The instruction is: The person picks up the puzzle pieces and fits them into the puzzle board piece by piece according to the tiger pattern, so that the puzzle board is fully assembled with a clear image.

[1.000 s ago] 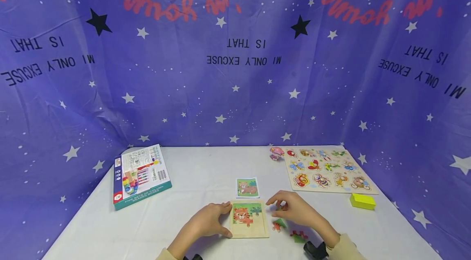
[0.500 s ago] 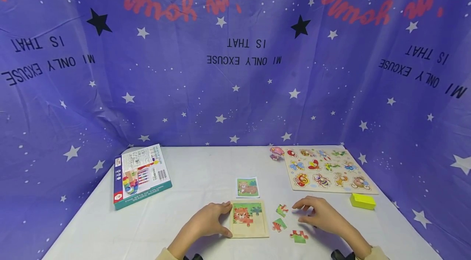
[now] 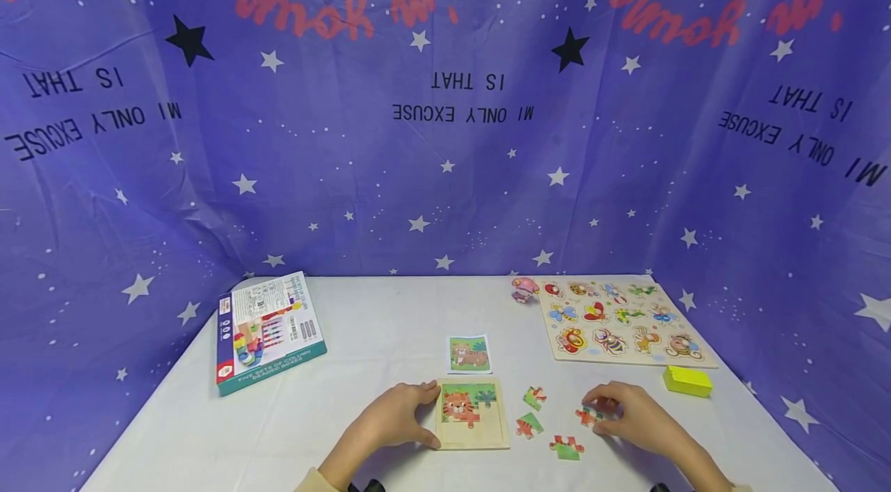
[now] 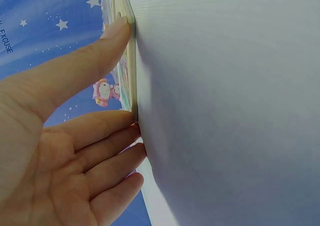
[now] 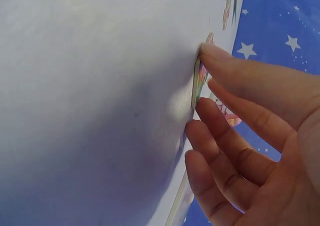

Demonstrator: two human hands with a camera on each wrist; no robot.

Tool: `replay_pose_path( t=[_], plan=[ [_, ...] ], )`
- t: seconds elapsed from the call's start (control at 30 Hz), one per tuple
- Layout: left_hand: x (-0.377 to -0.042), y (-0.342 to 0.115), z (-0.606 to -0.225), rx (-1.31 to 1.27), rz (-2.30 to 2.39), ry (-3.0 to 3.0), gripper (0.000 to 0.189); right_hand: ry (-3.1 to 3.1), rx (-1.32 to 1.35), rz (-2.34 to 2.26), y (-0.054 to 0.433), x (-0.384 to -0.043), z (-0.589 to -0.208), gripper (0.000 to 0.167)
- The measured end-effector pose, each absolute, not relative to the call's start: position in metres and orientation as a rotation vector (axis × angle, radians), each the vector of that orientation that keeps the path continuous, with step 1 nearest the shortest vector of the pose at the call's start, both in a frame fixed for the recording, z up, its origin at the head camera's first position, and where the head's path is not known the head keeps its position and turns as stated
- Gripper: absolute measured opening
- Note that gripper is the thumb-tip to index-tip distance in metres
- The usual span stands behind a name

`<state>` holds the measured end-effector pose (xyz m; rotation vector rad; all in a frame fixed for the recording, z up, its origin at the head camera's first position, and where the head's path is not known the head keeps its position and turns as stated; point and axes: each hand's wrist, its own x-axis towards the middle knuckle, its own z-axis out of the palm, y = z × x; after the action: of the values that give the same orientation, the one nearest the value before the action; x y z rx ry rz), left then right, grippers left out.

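A wooden puzzle tray [image 3: 487,436] holds a partly filled picture with an orange tiger's head. At its left edge, my left hand [image 3: 395,416] rests with thumb and fingertips against the rim; the left wrist view shows these fingers [image 4: 107,158] fairly straight. To the right, my right hand [image 3: 636,416] pinches a red and green puzzle piece [image 3: 587,417] low at the table. That piece [image 5: 202,79] stands between thumb and fingers in the right wrist view. Three loose pieces lie between tray and right hand: one upper [image 3: 534,398], one middle [image 3: 529,425], one lower [image 3: 567,447].
A picture card [image 3: 469,354] lies just beyond the tray. At the back right are a wooden insect puzzle board [image 3: 612,322], a pink figurine [image 3: 524,290] and a yellow block [image 3: 687,381]. A boxed toy set [image 3: 271,333] lies at the left.
My right hand has moved right, away from the loose pieces beside the tray, to a further piece that it now pinches. My left hand stays at the tray.
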<state>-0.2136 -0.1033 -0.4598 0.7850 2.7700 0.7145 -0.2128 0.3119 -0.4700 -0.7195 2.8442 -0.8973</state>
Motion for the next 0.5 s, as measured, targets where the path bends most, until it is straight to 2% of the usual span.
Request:
replay_pose_path(
  t=[0.5],
  plan=[
    [-0.2139,-0.1030,-0.4609,0.785,0.704,2.780,0.080,2.855,-0.698,-0.947,0.3104,-0.2123,-0.4720,0.029]
  ],
)
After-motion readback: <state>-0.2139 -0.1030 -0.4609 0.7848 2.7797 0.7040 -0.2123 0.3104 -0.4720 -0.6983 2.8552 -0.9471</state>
